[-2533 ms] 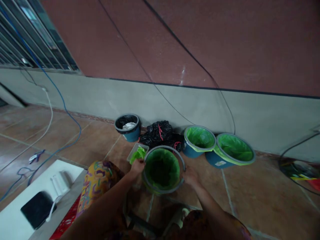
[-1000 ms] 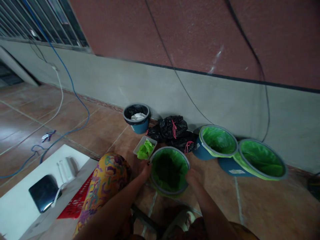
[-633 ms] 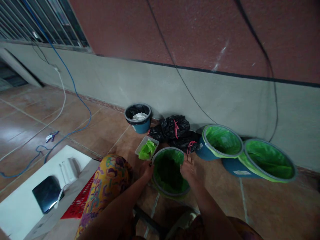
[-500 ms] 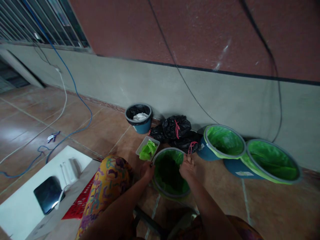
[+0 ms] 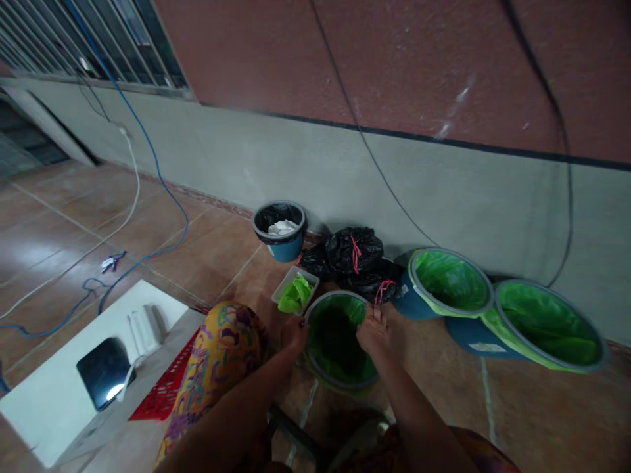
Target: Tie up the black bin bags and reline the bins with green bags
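A round trash bin [image 5: 340, 383] with a grey rim and a green plastic liner [image 5: 320, 355] stands on the floor between my hands. My left hand [image 5: 294, 334] is closed at the left side of the rim, its fingertips partly hidden. On the opposite side, my right hand [image 5: 373, 330] has its fingers curled over the rim and liner edge. The bin's inside looks dark. Just beyond my left hand sits a small clear plastic tray [image 5: 279, 289] with folded green plastic bags [image 5: 296, 294] in it.
Two blue bins with green liners, the nearer [image 5: 419, 299] and farther one [image 5: 486, 345], stand at right. Tied black bags [image 5: 355, 249] and a black-lined bin [image 5: 286, 249] rest by the wall. At left are a white table [image 5: 54, 401], phone [image 5: 104, 373] and blue cable [image 5: 162, 184].
The whole view has shifted slightly to the right. Both hands stay at the same places on the bin's rim, with no clear movement of the liner.
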The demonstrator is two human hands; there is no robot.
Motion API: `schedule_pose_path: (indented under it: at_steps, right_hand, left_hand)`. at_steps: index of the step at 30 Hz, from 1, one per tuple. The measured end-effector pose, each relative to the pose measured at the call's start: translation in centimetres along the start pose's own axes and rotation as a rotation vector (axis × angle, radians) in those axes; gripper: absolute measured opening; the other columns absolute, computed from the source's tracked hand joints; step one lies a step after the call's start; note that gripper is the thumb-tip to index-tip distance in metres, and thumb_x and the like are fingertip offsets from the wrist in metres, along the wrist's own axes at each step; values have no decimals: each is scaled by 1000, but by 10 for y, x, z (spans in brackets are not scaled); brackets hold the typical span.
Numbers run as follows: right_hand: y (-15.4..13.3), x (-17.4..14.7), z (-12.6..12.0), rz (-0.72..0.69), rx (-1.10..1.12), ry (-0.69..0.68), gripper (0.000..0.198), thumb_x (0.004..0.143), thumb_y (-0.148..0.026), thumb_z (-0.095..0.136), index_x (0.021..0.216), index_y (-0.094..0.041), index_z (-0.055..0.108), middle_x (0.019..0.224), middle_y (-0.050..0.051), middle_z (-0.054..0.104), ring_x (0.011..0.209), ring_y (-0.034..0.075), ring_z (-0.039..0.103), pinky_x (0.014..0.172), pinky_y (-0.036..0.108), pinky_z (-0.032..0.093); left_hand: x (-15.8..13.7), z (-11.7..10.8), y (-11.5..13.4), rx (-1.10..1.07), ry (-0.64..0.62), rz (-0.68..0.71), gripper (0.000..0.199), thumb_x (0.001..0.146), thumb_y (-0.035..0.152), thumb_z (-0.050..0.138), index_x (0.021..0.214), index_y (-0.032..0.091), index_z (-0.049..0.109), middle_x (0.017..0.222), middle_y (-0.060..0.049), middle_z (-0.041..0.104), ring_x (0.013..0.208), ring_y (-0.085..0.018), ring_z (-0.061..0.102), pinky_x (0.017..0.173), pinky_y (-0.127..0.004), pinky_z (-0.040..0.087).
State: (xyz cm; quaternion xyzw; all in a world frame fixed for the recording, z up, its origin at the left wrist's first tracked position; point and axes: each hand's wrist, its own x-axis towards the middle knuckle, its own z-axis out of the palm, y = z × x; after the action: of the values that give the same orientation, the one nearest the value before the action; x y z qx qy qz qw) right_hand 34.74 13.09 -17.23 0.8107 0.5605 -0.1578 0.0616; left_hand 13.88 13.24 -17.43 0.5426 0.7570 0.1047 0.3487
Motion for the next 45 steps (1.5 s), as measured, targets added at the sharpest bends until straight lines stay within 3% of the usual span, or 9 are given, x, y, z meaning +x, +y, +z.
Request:
schedule_pose_path:
  at_steps: [7,14,21,28,31,34,39,42,45]
  right_hand:
    - [-8,-8,-14,-52,36,27,68,88,-22,43,153,-16,23,159,12,24,143,29,25,105,44,37]
    - [-15,7,-3,-43,35,1,69,86,-14,40,154,-15,23,161,11,22,142,29,27,107,45,35]
    - [-39,16,-1,-106,44,-9,73,83,-11,43,153,-14,24,161,11,20,146,31,18,110,48,31]
    - [-40,18,0,-124,46,-24,71,84,-8,41,153,-13,24,162,11,19,146,34,18,109,52,32]
    - [-42,11,-5,-129,65,-35,68,86,-14,45,151,-14,29,160,13,23,144,32,26,109,47,33]
    - [-46,-4,-10,-236,80,-108,59,88,-20,49,145,-9,39,153,18,37,138,29,39,107,37,35]
    - [-42,-34,-10,-465,89,-352,36,92,-28,48,119,-11,65,118,15,68,114,23,62,94,29,42]
    - [-31,-47,-9,-528,86,-464,30,89,-30,53,107,-14,71,110,12,72,104,22,66,83,27,44]
    - [-18,-55,-8,-553,101,-531,29,86,-28,57,106,-14,72,108,11,73,98,20,68,78,24,44]
  left_hand:
    - [2,6,-4,-35,15,-17,22,82,19,64,101,17,75,99,-8,74,89,-19,66,77,-26,45]
    - [-1,4,-2,-21,11,36,22,83,18,63,101,14,75,103,-11,73,95,-23,66,83,-32,46]
    - [3,5,-6,-78,-16,11,23,82,16,62,101,15,76,104,-10,74,94,-22,67,83,-31,48]
    - [6,12,-11,-128,-8,-19,22,80,15,65,99,16,77,101,-8,75,95,-21,67,84,-30,49]
    - [7,12,-11,-141,-12,-28,23,79,16,66,99,17,77,99,-8,75,94,-21,68,82,-30,50]
    - [7,11,-12,-145,-19,-11,24,80,17,66,102,16,76,101,-9,75,94,-21,68,83,-30,50]
    - [8,12,-20,-262,-42,-27,24,81,18,65,103,16,75,100,-7,75,92,-19,68,85,-30,50]
    - [8,16,-25,-305,-55,-3,23,84,19,62,102,15,75,99,-8,75,93,-20,67,85,-31,51]
    - [5,21,-29,-302,-79,-68,25,86,22,60,105,12,73,104,-13,73,100,-25,65,87,-35,49]
